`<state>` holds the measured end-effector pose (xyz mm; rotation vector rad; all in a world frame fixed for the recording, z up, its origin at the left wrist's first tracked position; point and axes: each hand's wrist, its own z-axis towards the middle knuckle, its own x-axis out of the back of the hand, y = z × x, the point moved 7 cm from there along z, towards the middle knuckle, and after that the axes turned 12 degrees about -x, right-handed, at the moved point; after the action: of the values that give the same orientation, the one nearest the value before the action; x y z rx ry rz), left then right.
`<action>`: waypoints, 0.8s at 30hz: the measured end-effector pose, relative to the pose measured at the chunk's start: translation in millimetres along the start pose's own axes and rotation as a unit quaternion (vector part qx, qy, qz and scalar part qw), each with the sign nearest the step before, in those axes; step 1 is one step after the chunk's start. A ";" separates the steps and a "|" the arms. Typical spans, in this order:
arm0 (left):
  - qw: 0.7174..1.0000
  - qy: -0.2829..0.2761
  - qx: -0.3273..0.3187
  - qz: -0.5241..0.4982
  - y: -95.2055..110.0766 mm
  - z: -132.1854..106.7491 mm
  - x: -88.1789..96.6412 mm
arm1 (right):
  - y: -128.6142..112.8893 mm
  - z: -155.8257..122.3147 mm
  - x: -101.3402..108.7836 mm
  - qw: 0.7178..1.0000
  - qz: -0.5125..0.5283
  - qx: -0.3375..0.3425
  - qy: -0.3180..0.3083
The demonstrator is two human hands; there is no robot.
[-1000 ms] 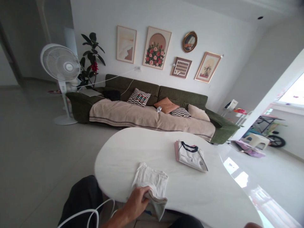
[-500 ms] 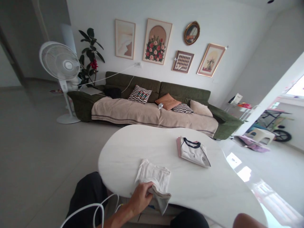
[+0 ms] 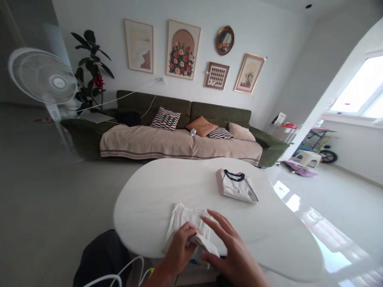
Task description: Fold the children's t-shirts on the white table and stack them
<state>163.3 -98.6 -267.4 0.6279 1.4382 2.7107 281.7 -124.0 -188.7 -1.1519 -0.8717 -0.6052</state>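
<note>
A white garment [image 3: 186,215], partly folded, lies at the near edge of the white table [image 3: 143,199]. My left hand [image 3: 183,244] is closed on its near edge, fingers pinching the folded cloth and lifting it a little. My right hand [image 3: 227,243] is over the garment's right side, fingers spread and thumb apart, close to the raised fold; whether it touches the cloth I cannot tell. Farther back on the right sits a stack of folded shirts [image 3: 237,186], a white one with a dark collar on top and pink cloth beneath.
A green sofa [image 3: 221,115] with a beige cover and cushions stands behind the table. A white fan [image 3: 44,77] is at the left. White cables [image 3: 131,263] hang by my left leg [image 3: 101,259]. A small white stool [image 3: 309,158] stands far right.
My right hand has come in from the lower right to the garment's right side. My left hand keeps its hold on the cloth. The view has turned slightly right.
</note>
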 end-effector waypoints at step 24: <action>0.972 0.218 -0.014 0.086 -6.0 70.8 115.0 | -5.0 -2.7 233.6 0.934 0.015 0.005 0.358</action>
<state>81.4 -16.9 -197.6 0.1608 1.4742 3.1442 405.3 -123.3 9.6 -0.8326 -0.2276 -0.9143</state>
